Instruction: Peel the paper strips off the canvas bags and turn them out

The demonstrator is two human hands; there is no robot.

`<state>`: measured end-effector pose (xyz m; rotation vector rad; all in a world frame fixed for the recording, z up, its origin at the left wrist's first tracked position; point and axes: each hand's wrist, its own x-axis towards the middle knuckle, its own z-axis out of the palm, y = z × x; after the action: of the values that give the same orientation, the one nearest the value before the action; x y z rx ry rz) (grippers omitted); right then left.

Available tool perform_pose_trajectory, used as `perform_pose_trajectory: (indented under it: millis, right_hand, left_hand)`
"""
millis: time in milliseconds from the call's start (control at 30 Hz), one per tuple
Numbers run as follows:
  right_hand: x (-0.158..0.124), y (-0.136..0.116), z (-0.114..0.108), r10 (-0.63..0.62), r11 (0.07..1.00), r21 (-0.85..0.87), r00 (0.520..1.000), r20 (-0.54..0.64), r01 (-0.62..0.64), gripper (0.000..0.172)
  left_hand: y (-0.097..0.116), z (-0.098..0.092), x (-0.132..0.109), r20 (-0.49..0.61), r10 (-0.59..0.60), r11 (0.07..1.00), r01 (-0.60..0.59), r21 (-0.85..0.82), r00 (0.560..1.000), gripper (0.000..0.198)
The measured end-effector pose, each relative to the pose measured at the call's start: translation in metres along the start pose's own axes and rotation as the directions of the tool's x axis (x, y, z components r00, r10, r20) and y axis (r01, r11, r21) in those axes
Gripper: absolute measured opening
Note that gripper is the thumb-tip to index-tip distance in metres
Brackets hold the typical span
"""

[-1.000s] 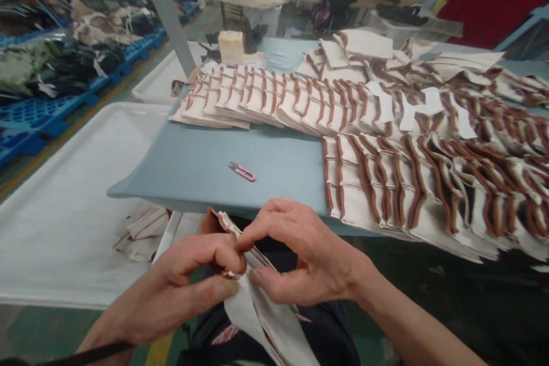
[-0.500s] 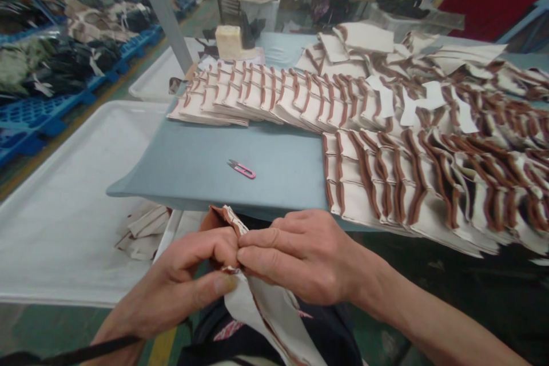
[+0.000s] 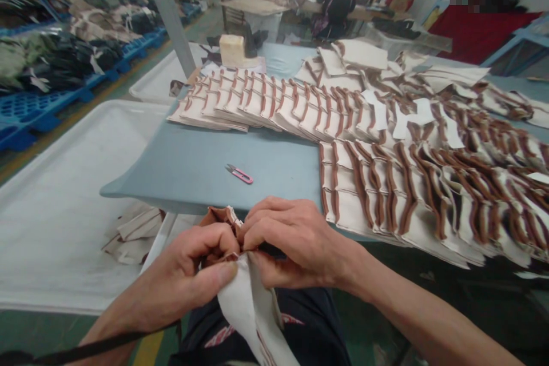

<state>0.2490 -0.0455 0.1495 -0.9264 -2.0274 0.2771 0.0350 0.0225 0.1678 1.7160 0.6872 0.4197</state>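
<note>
A white and brown fabric piece hangs over my lap, its upper end gathered between both hands just off the table's front edge. My left hand is closed on it, the thumb pressing the white cloth against curled fingers. From the right, my right hand pinches the same piece, knuckles raised and fingertips partly hidden in the folds. Brown material shows above the left fingers. Pink-handled thread snips lie on the blue-grey tabletop, beyond the hands and touched by neither.
Overlapping rows of similar white and brown pieces cover the table's back and right. A yellowish block sits at the far left corner. White trays stand to the left, beside blue pallets. A person is at the back.
My right hand has shifted its grip, the thumb now lower against the white cloth and the knuckles arched higher. The hanging fabric has swung slightly left. The snips have not been touched.
</note>
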Motion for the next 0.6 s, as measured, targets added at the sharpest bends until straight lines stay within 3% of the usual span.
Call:
perform_pose_trajectory:
  millis: [200, 333, 467, 600]
  right_hand:
    - [0.008, -0.003, -0.012, 0.102, 0.983, 0.137, 0.985, 0.136, -0.121, 0.019]
    - [0.011, -0.001, -0.013, 0.13, 0.968, 0.193, 0.978, 0.165, -0.161, 0.019]
    - [0.014, 0.0, -0.013, 0.174, 0.963, 0.167, 0.961, 0.212, -0.212, 0.019]
    - [0.018, -0.006, -0.013, 0.151, 0.98, 0.091, 0.962, 0.228, -0.175, 0.018]
  left_hand:
    - [-0.001, -0.003, -0.001, 0.049, -0.063, 0.997, 0.065, -0.031, 0.997, 0.026]
    - [-0.002, 0.0, -0.001, 0.013, -0.09, 0.994, 0.09, -0.06, 0.996, 0.027]
    - [0.001, 0.001, 0.004, -0.005, -0.09, 0.993, 0.089, -0.079, 0.996, 0.031]
    - [0.002, 0.001, 0.006, -0.035, -0.066, 0.998, 0.066, -0.018, 0.997, 0.03]
